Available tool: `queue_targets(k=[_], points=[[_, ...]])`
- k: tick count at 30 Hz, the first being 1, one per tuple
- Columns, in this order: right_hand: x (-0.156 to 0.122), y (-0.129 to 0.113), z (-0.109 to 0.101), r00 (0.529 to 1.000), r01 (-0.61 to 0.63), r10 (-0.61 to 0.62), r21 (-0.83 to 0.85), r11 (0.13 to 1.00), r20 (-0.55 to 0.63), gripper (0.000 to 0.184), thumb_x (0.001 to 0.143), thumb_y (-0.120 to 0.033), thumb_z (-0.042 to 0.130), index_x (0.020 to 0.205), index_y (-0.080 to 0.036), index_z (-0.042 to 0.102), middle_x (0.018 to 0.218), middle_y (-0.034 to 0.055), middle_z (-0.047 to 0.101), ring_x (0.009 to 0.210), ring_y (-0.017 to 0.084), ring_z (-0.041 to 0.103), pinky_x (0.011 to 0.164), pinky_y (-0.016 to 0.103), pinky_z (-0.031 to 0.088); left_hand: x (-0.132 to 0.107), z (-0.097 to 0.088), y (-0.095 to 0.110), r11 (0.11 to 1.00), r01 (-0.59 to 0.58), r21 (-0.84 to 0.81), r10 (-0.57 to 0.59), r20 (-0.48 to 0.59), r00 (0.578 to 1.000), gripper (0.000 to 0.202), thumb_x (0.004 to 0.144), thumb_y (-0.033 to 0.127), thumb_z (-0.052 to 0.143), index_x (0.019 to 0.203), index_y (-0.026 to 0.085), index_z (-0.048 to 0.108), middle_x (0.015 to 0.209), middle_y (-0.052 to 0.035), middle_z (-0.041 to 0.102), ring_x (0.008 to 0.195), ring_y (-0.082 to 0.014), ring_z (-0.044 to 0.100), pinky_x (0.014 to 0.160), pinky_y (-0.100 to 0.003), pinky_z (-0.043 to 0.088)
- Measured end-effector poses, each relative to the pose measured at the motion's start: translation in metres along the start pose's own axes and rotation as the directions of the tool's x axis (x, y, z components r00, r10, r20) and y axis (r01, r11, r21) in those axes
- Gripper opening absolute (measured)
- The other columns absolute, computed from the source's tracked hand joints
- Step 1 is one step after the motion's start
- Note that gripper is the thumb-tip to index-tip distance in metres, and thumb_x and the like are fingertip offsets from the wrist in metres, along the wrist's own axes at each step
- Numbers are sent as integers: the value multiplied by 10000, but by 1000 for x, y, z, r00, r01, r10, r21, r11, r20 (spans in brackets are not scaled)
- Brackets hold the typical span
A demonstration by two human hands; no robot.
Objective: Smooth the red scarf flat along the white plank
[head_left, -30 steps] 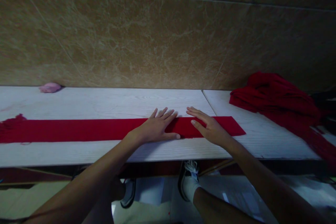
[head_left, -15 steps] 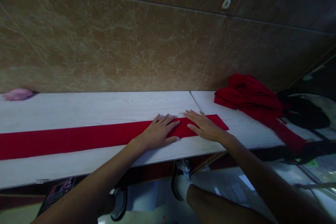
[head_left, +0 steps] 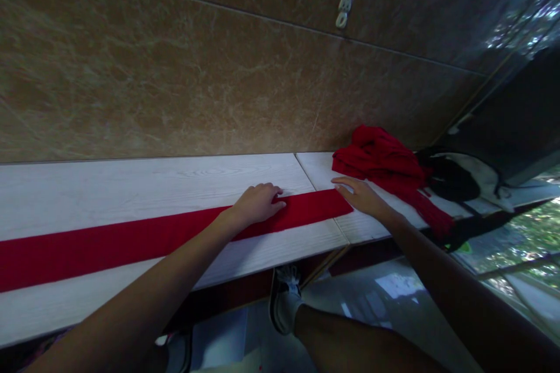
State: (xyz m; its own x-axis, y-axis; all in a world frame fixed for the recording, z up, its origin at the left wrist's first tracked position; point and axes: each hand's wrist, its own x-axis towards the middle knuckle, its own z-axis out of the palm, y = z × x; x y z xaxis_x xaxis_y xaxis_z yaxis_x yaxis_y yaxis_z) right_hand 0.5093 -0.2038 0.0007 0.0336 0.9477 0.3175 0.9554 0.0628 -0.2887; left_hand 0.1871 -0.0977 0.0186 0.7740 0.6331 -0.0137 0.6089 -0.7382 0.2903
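Observation:
A long flat strip of red cloth [head_left: 109, 242], perhaps a folded scarf, lies along a white wood-grain surface [head_left: 109, 186]. Over the strip is my left hand [head_left: 259, 203], palm down, with its fingers bent and thumb apart; it holds nothing. My right hand [head_left: 363, 197] is at the strip's right end, fingers and thumb stretched out and apart near its corner. Whether those fingertips touch the cloth, I cannot tell.
Bunched red fabric [head_left: 378, 151] sits at the right against the brown marbled wall [head_left: 196, 70]. Beyond it is a black-and-white item [head_left: 459, 178]. A white hook [head_left: 343, 11] is on the wall. A shoe [head_left: 280, 297] shows below the front edge.
My left hand has curled its fingers, which lay flat on the strip. My right hand has come off the cloth to its right end. The view has shifted right.

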Motion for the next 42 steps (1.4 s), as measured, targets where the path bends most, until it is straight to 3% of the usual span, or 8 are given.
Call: queue_targets(k=[4,11,20,26,29,34,37,42], points=[[30,-19,17,997,-53,55,-40,998,58,293,1076,-409,558,1120,-175,728,1168,93,757,1108,217,706,1036,449,544,16,-1,-8,999,-50,-12,50,35,998,344,1000,345,625,1275,203,775,1253,-118,779,1125,-278,727,969,-351,528],[43,-40,41,963,-217,235,-139,966,131,458,1087,-582,499,970,-182,691,945,48,711,885,186,669,890,398,536,24,-4,-17,988,5,-156,4,57,998,301,989,398,626,1113,189,805,1093,-88,818,946,-226,738,805,-298,498],[51,-35,31,931,-241,269,-139,961,246,664,1072,-700,344,672,-216,561,637,22,552,639,167,515,689,327,408,34,-14,-21,965,22,-263,17,145,989,355,954,409,571,1049,165,811,1005,-94,815,866,-215,705,754,-278,483],[58,-34,18,909,-204,213,-63,977,357,785,973,-887,255,565,-240,434,550,42,452,616,182,486,616,332,331,42,-15,-22,911,78,-405,26,245,969,358,920,485,588,827,180,752,736,-15,697,669,-154,552,636,-261,405],[63,-33,9,886,-204,201,-38,978,417,818,945,-926,252,562,-234,459,558,44,475,613,185,500,622,328,357,51,-15,-17,865,93,-494,73,306,949,369,879,530,642,796,181,729,728,-9,681,674,-149,534,627,-259,401],[65,-28,1,854,-237,229,-44,971,467,770,989,-854,339,557,-234,490,582,52,530,633,193,539,674,333,410,69,-12,-2,807,155,-569,121,417,901,339,843,507,667,814,176,732,763,-26,720,699,-166,585,657,-276,437],[57,-22,7,863,-271,268,-56,961,428,713,1024,-800,358,622,-233,515,630,31,553,665,184,553,715,335,435,74,-9,6,771,179,-612,159,457,875,287,786,465,710,782,179,722,764,-43,747,717,-187,626,690,-295,465],[45,-12,16,886,-312,300,-24,950,355,701,1032,-807,329,691,-224,518,642,-11,512,642,158,517,697,326,429,73,-7,9,652,289,-701,218,538,814,281,788,452,742,902,195,760,850,-58,799,816,-218,715,748,-315,529]])
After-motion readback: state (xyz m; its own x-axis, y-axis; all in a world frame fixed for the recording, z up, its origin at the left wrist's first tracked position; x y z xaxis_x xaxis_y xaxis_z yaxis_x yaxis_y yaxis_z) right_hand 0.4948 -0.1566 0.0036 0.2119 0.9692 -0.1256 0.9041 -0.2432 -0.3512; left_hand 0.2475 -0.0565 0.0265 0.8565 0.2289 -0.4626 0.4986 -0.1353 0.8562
